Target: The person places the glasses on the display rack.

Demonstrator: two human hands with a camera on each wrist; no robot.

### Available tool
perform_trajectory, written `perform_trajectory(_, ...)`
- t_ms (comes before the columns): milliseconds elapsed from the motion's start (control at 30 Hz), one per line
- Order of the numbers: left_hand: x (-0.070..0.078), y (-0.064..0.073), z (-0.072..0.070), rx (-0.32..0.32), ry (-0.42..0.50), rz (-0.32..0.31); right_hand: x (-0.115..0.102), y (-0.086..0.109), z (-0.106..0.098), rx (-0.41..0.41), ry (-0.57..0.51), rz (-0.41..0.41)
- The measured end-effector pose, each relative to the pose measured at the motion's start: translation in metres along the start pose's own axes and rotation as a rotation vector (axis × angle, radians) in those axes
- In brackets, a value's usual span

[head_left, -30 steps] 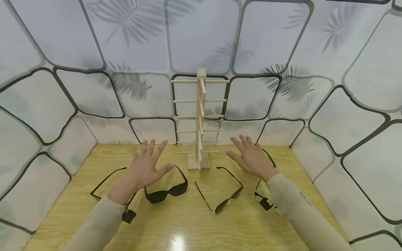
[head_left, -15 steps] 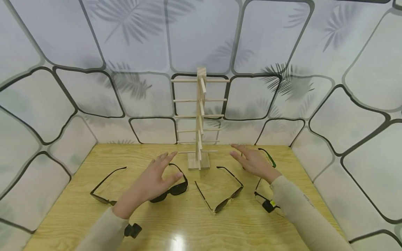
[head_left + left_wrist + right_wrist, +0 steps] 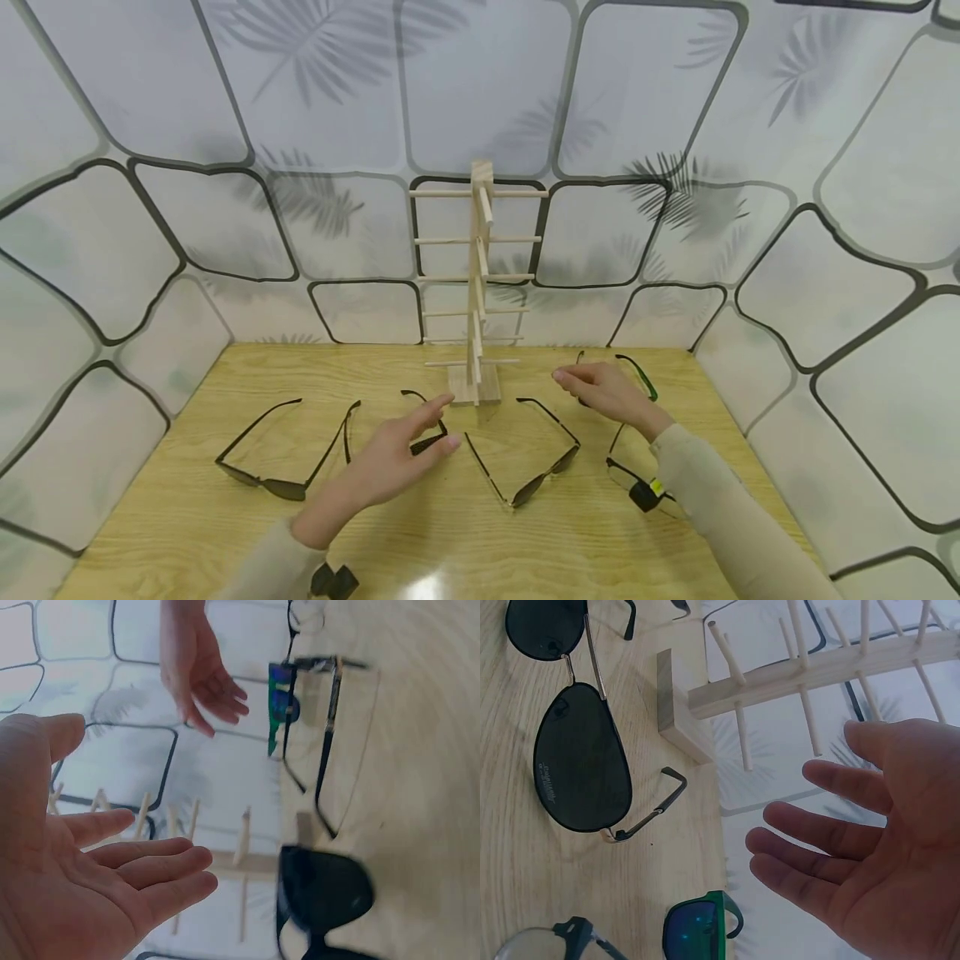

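Observation:
My left hand (image 3: 390,458) hovers over black sunglasses (image 3: 429,443), hiding much of them, its fingers extended and holding nothing. In the left wrist view, a dark lens of those black sunglasses (image 3: 326,889) lies beside the hand, apart from it. My right hand (image 3: 606,393), fingers loosely bent and holding nothing, is above green-framed sunglasses (image 3: 647,382) at the right and covers part of them. The right wrist view shows their blue lens (image 3: 692,931) below the right hand (image 3: 870,840). Between the hands lie thin-framed aviator sunglasses (image 3: 529,490), temples unfolded.
A wooden peg rack (image 3: 474,283) stands at the back middle of the wood-grain table (image 3: 450,550). Brown-lensed sunglasses (image 3: 283,488) lie at the left. Glasses with clear lenses (image 3: 529,941) lie at the right. Patterned panels (image 3: 480,92) enclose the back and sides.
My left hand has moved right and lower, uncovering the left sunglasses and covering more of the black pair. My right hand has lowered slightly, its fingers drawn closer together.

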State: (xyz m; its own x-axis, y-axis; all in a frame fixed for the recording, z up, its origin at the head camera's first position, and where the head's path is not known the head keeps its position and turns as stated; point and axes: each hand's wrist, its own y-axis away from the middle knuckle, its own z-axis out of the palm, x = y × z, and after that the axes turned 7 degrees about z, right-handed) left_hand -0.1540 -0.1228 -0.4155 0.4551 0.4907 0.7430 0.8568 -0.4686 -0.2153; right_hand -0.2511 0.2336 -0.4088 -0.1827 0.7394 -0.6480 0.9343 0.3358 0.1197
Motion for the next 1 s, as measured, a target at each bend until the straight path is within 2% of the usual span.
perform_trajectory(200,-0.005,0.001,0.020,-0.016,0.167,-0.072,0.007,0.002,0.005,-0.047,-0.060,0.020)
perform_trajectory(433,-0.012,0.003,0.040,0.029,0.289,-0.149,0.016,0.003,0.011,-0.114,-0.108,0.022)
perform_trajectory(533,-0.013,0.004,0.049,0.034,0.361,-0.163,0.021,0.004,0.016,-0.132,-0.119,0.051)
perform_trajectory(667,-0.017,0.006,0.062,0.011,0.456,-0.164,0.024,0.005,0.023,-0.159,-0.125,0.070)
perform_trajectory(1000,-0.017,0.010,0.098,0.001,0.557,-0.189,0.030,0.005,0.031,-0.212,-0.135,0.073)
